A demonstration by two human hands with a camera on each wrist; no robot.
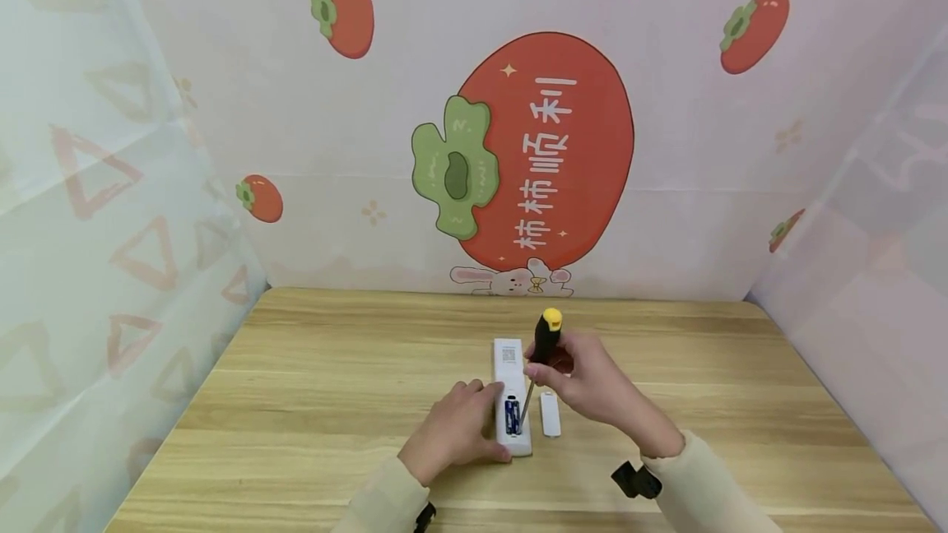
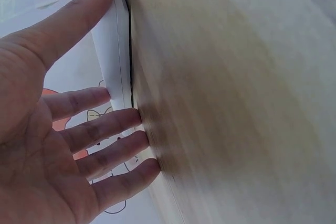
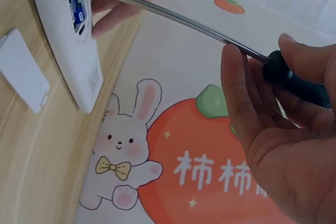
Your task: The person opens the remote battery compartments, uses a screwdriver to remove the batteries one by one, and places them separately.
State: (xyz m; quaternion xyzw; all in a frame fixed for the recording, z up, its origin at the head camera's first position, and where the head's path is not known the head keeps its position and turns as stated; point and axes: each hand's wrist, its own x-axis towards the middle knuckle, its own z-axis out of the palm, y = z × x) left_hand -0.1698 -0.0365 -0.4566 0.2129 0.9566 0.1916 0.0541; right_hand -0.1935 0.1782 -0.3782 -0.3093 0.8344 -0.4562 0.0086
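Observation:
A white remote (image 1: 509,373) lies back side up on the table, its battery compartment uncovered with blue batteries (image 1: 513,416) inside. My right hand (image 1: 592,377) grips a screwdriver (image 1: 546,340) with a black and yellow handle; in the right wrist view the tip of its metal shaft (image 3: 173,18) is at one end of the compartment. Along the remote's left side, my left hand (image 1: 459,426) rests with fingers spread, thumb and index finger touching its edge, as the left wrist view shows with the hand (image 2: 58,145). Right of the remote lies the white battery cover (image 1: 550,414).
The wooden table (image 1: 333,368) meets a fabric backdrop (image 1: 385,122) printed with persimmons and a rabbit. Pale patterned fabric walls stand at the left and right sides. Beige sleeves and black wrist-worn devices (image 1: 635,480) are near the front.

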